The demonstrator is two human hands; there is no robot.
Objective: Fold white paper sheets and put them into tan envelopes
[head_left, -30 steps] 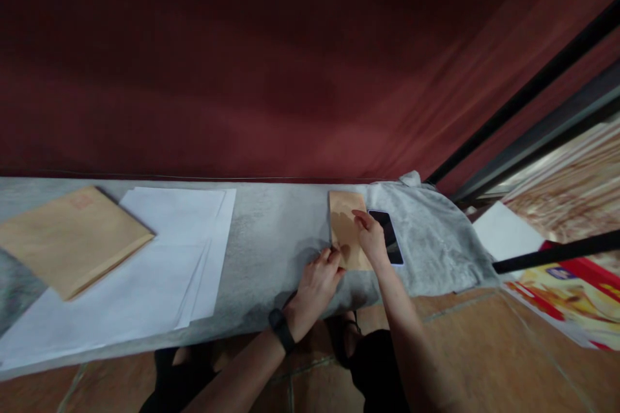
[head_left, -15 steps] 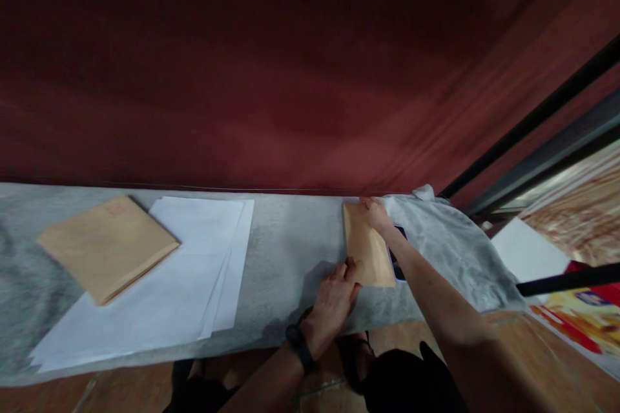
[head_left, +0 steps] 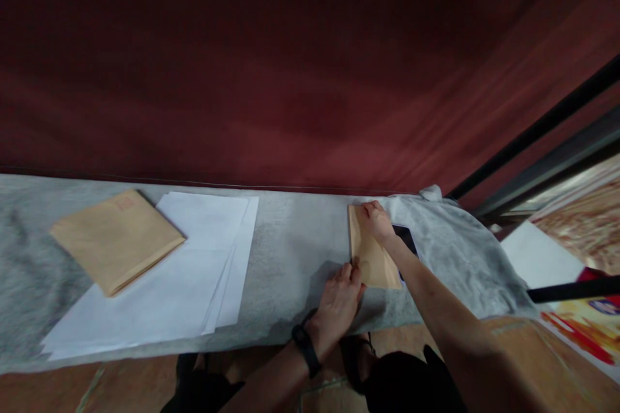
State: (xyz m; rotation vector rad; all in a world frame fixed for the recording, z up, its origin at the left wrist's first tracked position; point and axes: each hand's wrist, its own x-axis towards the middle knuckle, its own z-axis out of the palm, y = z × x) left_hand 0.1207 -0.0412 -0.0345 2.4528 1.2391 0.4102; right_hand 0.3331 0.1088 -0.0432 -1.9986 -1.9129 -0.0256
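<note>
Lying flat near the right end of the grey-clothed table (head_left: 290, 251), a small envelope (head_left: 371, 251) shows plain, smooth tan paper. The left hand (head_left: 339, 300) presses loose, flat fingertips on its near corner. The right hand (head_left: 378, 222) curls over its far end, and I cannot tell whether it pinches.

The left hand (head_left: 339, 297) lies palm down close to the body, fingers together and pointing forward. The right hand (head_left: 378, 222) reaches farther ahead, arm extended, fingers curled downward.

Grey-cloth bench (head_left: 290, 251): white sheets (head_left: 159, 284) L; sm. brown envelope (head_left: 371, 255) + phone (head_left: 405, 239) R, just beside.
</note>
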